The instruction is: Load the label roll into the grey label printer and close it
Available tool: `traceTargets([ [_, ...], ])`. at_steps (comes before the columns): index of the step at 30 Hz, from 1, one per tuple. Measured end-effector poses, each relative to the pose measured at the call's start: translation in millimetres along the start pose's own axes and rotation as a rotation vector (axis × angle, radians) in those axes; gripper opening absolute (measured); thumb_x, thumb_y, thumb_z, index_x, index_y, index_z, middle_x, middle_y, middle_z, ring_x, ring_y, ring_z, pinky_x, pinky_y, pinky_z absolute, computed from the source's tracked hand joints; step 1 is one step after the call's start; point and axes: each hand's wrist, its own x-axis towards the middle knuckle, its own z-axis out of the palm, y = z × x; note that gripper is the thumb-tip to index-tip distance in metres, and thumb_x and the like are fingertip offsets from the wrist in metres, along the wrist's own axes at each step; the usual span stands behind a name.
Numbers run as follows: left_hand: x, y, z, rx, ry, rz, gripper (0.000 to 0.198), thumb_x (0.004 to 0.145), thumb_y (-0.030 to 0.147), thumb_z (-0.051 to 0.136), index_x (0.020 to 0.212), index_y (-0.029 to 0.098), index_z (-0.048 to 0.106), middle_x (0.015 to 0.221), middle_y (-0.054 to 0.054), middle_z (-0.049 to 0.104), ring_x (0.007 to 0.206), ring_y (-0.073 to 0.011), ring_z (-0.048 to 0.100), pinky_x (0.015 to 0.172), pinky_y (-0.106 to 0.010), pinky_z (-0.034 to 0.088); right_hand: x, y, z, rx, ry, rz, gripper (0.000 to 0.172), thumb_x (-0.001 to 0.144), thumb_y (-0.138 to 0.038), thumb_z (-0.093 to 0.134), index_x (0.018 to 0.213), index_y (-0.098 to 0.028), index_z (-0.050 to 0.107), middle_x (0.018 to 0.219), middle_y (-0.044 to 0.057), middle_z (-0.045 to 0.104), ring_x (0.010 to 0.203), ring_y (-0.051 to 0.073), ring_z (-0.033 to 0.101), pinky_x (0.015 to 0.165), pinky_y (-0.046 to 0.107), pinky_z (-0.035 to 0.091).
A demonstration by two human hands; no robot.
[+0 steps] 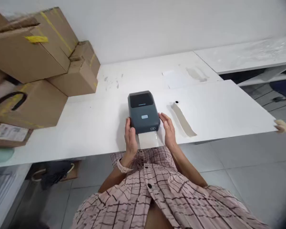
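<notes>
A dark grey-blue label printer (144, 111) stands on the white table near its front edge, with a black window on top and a pale button. A piece of white label paper (148, 140) sticks out of its front towards me. My left hand (130, 138) grips the printer's left side, thumb at the front corner. Against the right front corner rests my right hand (168, 130), fingers bent along that side. To the right lies a partly unrolled paper strip (184, 122), its small roll end at the back.
Cardboard boxes (26, 51) with yellow tape are stacked at the left, a black strap (8, 98) beside them. A white sheet (173, 79) lies towards the back of the table (97, 127). A blurred beige thing (283, 126) is at the right corner. Shelving (264, 76) stands beyond.
</notes>
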Motion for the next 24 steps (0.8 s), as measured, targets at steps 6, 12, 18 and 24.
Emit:
traceTargets([
  [6,19.4,17.0,1.7,-0.088,0.024,0.151,0.066,0.101,0.064,0.038,0.159,0.033,0.040,0.171,-0.002,0.036,0.160,-0.0270,0.030,0.130,-0.041,0.032,23.4,-9.4,-2.4,0.068,-0.015,-0.125,0.054,0.105,-0.062,0.038,0.142,-0.027,0.056,0.149,0.008,0.064,0.146,0.025,0.053,0.128,0.052,0.034],
  [12,102.4,49.3,-4.7,-0.047,0.006,0.273,0.064,0.099,0.064,0.045,0.156,0.036,0.040,0.163,-0.004,0.048,0.157,-0.0271,0.037,0.128,-0.046,0.032,105.3,-39.7,17.5,-0.142,-0.149,-0.326,0.072,0.101,-0.076,0.024,0.161,-0.038,0.034,0.170,-0.003,0.037,0.159,0.027,0.032,0.132,0.051,0.026],
  [18,116.0,9.1,-5.5,0.207,-0.094,-0.109,0.070,0.090,0.032,0.063,0.156,0.023,0.040,0.161,-0.016,0.049,0.150,-0.0306,0.047,0.117,-0.044,0.046,193.1,-40.5,47.0,-0.509,-0.169,-0.463,0.087,0.097,-0.081,0.019,0.167,-0.037,-0.009,0.177,0.000,0.017,0.163,0.035,0.016,0.131,0.061,0.018],
  [24,111.4,5.9,-7.2,0.562,-0.146,-0.169,0.056,0.088,0.031,0.056,0.143,0.023,0.055,0.135,-0.011,0.070,0.115,-0.0275,0.069,0.093,-0.038,0.055,226.0,-49.9,52.9,-0.716,-0.184,-0.561,0.089,0.100,-0.071,0.029,0.167,-0.030,-0.013,0.175,0.010,0.022,0.159,0.041,0.023,0.123,0.069,0.026],
])
